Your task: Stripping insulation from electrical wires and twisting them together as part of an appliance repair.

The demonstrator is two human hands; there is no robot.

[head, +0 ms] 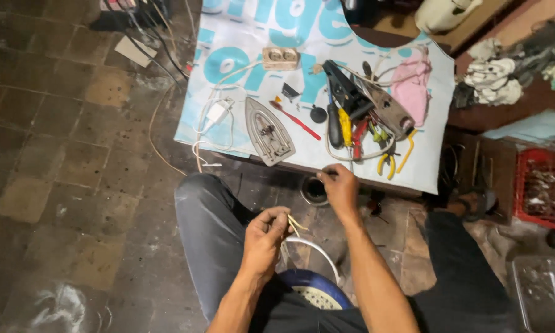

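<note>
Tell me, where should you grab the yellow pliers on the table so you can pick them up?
Probably by the two yellow handles. They lie at the near edge of the table, pointing towards the person, while the metal nose is tucked up among the screwdrivers and other tools. So come from the near side, beside the right hand, and close around both handles together.

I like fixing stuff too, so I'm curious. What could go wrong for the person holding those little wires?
The left hand pinches thin bare wire ends; they look sharp and might prick a finger. The white cord loops by the person's knees, so it could snag. The right hand reaches to the table edge, where screwdrivers and yellow pliers lie crowded; a nudge might knock one off.
</note>
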